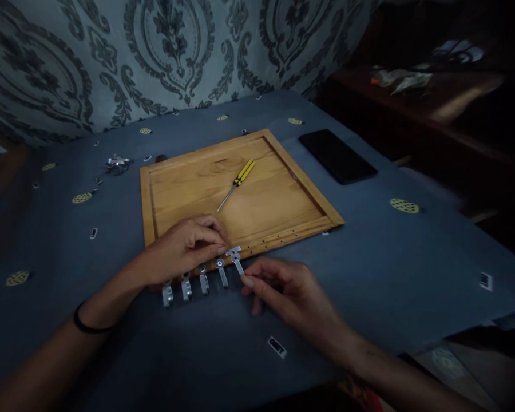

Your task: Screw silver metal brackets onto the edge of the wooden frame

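Observation:
A flat wooden panel (278, 194) with a raised frame lies on the table, small dark holes along its near edge. A shiny metal hook (236, 258) with a T-shaped top plate lies over that edge. My right hand (283, 286) pinches the hook's lower end between thumb and fingers. Resting over the panel's near edge, my left hand (193, 243) is closed, its fingertips at the left end of the hook's plate. Several similar metal hooks (203, 281) line the edge to the left, partly under my left hand. A yellow-and-black screwdriver (244, 171) lies on the panel.
A blue patterned cloth (369, 269) covers the table. A black phone-like slab (337, 155) lies right of the panel. A small heap of metal pieces (118, 164) sits at the back left. Patterned wallpaper (171, 51) rises behind; dark wooden furniture (420, 94) stands at the right.

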`<state>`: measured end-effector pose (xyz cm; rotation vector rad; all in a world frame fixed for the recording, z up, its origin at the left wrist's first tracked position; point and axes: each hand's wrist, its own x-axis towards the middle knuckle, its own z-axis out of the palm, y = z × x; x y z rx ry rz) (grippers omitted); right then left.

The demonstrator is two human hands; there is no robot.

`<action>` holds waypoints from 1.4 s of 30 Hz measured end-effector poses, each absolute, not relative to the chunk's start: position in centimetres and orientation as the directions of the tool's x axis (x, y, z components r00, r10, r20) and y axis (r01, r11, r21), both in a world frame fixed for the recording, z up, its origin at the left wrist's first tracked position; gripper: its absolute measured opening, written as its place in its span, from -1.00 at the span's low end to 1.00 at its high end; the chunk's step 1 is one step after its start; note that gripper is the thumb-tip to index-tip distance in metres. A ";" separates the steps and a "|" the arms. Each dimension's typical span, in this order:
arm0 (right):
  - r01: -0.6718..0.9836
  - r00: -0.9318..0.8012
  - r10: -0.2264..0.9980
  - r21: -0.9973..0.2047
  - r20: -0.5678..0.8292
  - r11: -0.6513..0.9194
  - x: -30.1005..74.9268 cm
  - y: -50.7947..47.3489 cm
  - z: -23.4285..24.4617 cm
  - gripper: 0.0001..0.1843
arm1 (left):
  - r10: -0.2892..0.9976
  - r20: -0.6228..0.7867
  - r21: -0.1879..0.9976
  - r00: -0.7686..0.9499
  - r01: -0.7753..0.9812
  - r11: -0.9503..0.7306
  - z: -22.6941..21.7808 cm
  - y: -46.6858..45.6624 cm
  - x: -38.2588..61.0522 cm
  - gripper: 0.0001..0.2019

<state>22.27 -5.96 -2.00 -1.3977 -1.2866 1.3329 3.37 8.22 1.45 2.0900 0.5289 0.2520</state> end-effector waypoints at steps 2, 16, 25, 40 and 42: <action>0.159 -0.071 0.984 -0.976 -0.161 -0.148 22.3 -6.0 -2.1 -0.74 | 0.470 -0.040 0.842 0.882 0.283 -0.459 1.5 8.2 3.5 -0.77; 0.208 -0.053 0.981 -0.963 -0.189 -0.174 22.3 -5.8 -1.1 -0.79 | 0.567 -0.067 0.879 0.821 0.317 -0.355 1.2 7.8 4.7 -0.82; 0.199 -0.068 0.983 -0.968 -0.170 -0.154 22.3 -5.8 -1.2 -0.78 | 0.554 -0.066 0.826 0.830 0.357 -0.437 1.5 7.8 5.3 -0.77; 0.310 -0.003 0.999 -0.950 0.044 0.042 22.9 -6.7 -1.4 -0.87 | 0.549 -0.056 0.766 0.834 0.388 -0.512 2.1 7.6 5.4 -0.76; 0.404 0.005 0.988 -0.904 0.151 0.136 23.3 -7.0 -1.2 -0.84 | 0.548 -0.055 0.774 0.835 0.383 -0.505 2.0 7.7 5.4 -0.75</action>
